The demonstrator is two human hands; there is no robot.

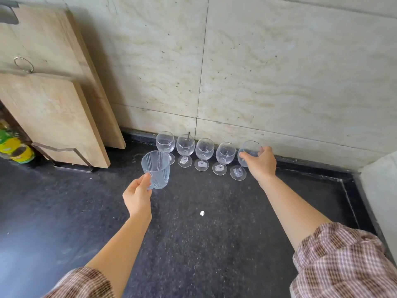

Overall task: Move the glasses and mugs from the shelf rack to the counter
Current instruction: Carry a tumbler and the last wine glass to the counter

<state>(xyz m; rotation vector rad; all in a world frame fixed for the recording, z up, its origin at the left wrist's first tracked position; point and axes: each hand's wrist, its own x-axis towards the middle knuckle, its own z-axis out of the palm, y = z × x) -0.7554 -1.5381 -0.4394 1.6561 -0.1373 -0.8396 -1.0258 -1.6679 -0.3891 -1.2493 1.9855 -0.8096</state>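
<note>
Several clear wine glasses stand in a row on the black counter (pixel 193 244) against the marble wall, among them one at the far left (pixel 165 142) and one fourth along (pixel 225 153). My right hand (pixel 261 163) grips the bowl of the rightmost wine glass (pixel 247 157), whose foot rests on the counter. My left hand (pixel 137 195) holds a clear tumbler with white stripes (pixel 156 169) by its lower side, tilted, in front of the row's left end. The shelf rack is out of view.
Two wooden cutting boards (pixel 53 108) lean in a metal holder (pixel 73 160) at the left. Yellow-green packets (pixel 16 150) lie at the far left edge. A small white crumb (pixel 202 213) sits mid-counter. A white ledge (pixel 380 190) rises at the right.
</note>
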